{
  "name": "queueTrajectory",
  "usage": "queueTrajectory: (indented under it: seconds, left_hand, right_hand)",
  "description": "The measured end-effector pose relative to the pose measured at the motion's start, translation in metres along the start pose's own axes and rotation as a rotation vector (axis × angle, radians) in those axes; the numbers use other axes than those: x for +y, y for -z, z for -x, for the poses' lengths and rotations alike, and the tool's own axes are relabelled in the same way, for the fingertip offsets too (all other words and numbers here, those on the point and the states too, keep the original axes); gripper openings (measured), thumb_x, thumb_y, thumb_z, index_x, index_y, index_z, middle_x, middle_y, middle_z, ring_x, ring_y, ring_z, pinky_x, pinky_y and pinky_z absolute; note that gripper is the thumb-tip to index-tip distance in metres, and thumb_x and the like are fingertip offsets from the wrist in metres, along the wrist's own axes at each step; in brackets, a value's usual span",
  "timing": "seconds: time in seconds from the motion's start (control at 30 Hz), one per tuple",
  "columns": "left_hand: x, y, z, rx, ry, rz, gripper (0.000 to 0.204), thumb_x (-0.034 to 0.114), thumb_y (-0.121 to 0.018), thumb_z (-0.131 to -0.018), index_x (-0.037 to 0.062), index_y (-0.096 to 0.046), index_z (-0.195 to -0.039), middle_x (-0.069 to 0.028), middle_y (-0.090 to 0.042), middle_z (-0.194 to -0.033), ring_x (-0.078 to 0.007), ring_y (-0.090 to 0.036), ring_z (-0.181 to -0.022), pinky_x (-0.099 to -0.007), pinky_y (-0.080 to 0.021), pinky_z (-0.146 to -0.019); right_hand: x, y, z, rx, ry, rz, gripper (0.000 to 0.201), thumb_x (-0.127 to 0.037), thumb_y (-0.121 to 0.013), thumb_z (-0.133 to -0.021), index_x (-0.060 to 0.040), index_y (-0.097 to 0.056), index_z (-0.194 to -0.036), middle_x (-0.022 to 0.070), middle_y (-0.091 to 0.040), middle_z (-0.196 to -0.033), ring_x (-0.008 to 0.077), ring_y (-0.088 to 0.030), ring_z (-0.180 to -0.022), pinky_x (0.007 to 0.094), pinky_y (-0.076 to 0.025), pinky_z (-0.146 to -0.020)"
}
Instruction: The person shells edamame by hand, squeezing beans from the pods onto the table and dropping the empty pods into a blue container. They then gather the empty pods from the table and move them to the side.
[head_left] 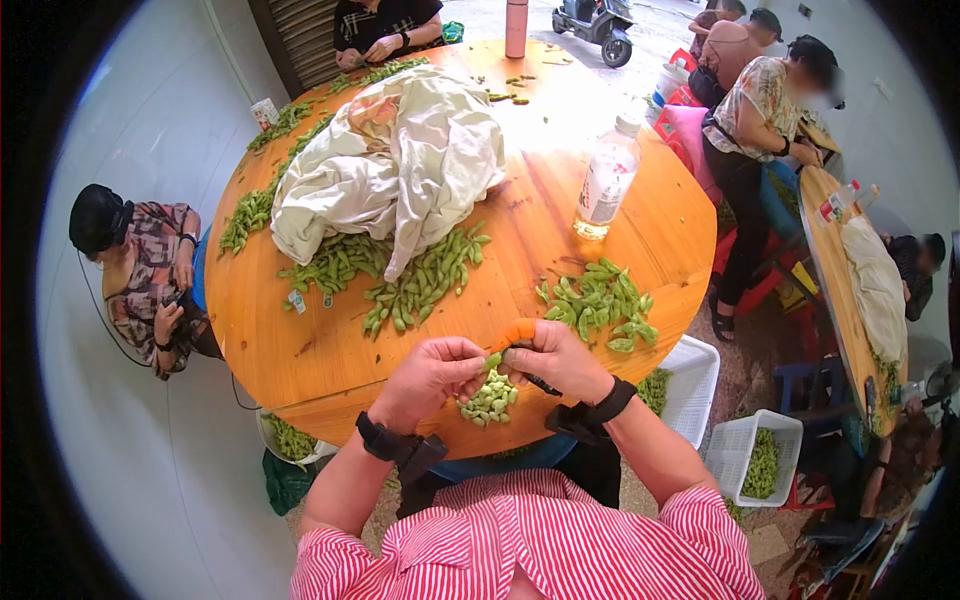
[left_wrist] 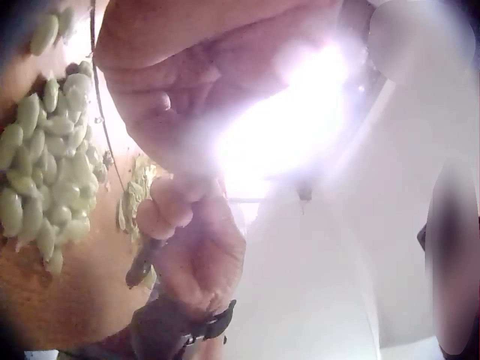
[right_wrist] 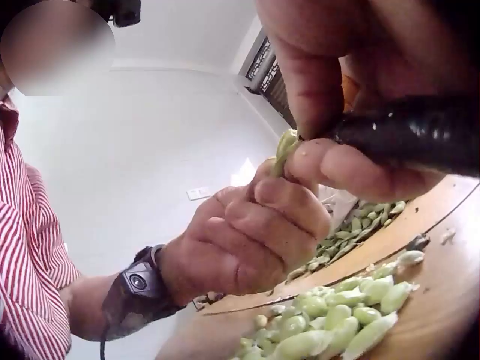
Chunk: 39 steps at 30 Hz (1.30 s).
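Over the near edge of the round wooden table, my left hand (head_left: 432, 375) pinches a green soybean pod (right_wrist: 283, 152) between thumb and fingers. My right hand (head_left: 562, 362) meets it at the pod's tip and grips a black handle (right_wrist: 409, 136); the tool's working end is hidden. An orange wrap (head_left: 518, 331) covers one right finger. Directly below both hands lies a small heap of shelled beans (head_left: 488, 402), pale green and close up in the left wrist view. Unshelled pods (head_left: 598, 305) are piled just beyond the right hand.
A white cloth sack (head_left: 410, 150) covers the table's middle left, with more pods (head_left: 425, 285) spilling around it. To the right stands a clear bottle (head_left: 608, 185). White baskets (head_left: 755, 455) sit on the floor at right. Other people sit around this table and another one.
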<state>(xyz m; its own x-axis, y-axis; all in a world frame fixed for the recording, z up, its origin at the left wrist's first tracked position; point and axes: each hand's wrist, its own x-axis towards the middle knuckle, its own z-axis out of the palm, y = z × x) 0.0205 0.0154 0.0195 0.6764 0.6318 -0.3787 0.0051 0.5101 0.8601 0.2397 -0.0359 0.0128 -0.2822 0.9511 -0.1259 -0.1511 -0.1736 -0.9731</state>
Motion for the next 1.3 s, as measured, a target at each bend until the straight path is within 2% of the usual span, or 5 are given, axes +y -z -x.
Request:
queueTrajectory:
  seconds: [0.1,0.27,0.37,0.77,1.3]
  left_hand:
    - [-0.006,-0.002,-0.002,-0.062,0.046,0.180,0.012,0.015,-0.067,-0.092,0.0035,-0.067,-0.095,-0.0005,-0.065,-0.079,-0.0071,-0.058,-0.063,-0.0215,-0.047,-0.059]
    - [-0.001,-0.022,0.002,0.202,-0.493,-0.980,0.017,0.015,-0.070,-0.090,-0.0013,-0.064,-0.094,-0.0028,-0.063,-0.079,-0.0088,-0.059,-0.069,-0.0263,-0.047,-0.059]
    - [-0.006,-0.022,-0.002,0.238,-0.638,-1.061,0.016,0.015,-0.069,-0.091,0.0008,-0.063,-0.089,0.0011,-0.062,-0.078,-0.0076,-0.056,-0.065,-0.0236,-0.045,-0.058]
    - [-0.006,-0.012,0.001,0.024,0.001,0.065,0.019,0.021,-0.055,-0.101,0.0042,-0.064,-0.097,0.0005,-0.063,-0.075,-0.0056,-0.057,-0.060,-0.0199,-0.047,-0.054]
    - [-0.018,-0.021,-0.007,0.220,-0.160,-0.200,0.019,0.020,-0.056,-0.101,0.0036,-0.063,-0.093,0.0011,-0.058,-0.071,-0.0065,-0.051,-0.056,-0.0204,-0.042,-0.052]
  right_hand:
    - [-0.004,-0.002,0.001,0.032,-0.033,0.101,0.014,-0.005,-0.057,-0.091,0.0001,-0.065,-0.101,0.0004,-0.064,-0.079,0.0065,-0.058,-0.067,0.0232,-0.048,-0.062]
    - [0.000,-0.007,0.000,0.181,0.149,0.632,0.019,-0.011,-0.059,-0.084,0.0023,-0.066,-0.096,0.0178,-0.064,-0.071,0.0270,-0.064,-0.064,0.0357,-0.050,-0.061]
    - [0.002,-0.009,0.000,0.228,0.162,0.684,0.022,-0.011,-0.059,-0.082,0.0027,-0.065,-0.098,0.0258,-0.061,-0.075,0.0372,-0.063,-0.067,0.0401,-0.050,-0.063]
    - [0.002,-0.001,-0.003,0.051,-0.086,0.081,0.014,-0.011,-0.056,-0.092,-0.0010,-0.063,-0.098,-0.0016,-0.059,-0.073,0.0068,-0.055,-0.061,0.0226,-0.045,-0.055]
    - [0.006,-0.005,-0.006,0.119,0.041,0.158,0.015,-0.014,-0.066,-0.090,-0.0036,-0.060,-0.099,-0.0015,-0.060,-0.078,0.0053,-0.054,-0.064,0.0206,-0.044,-0.057]
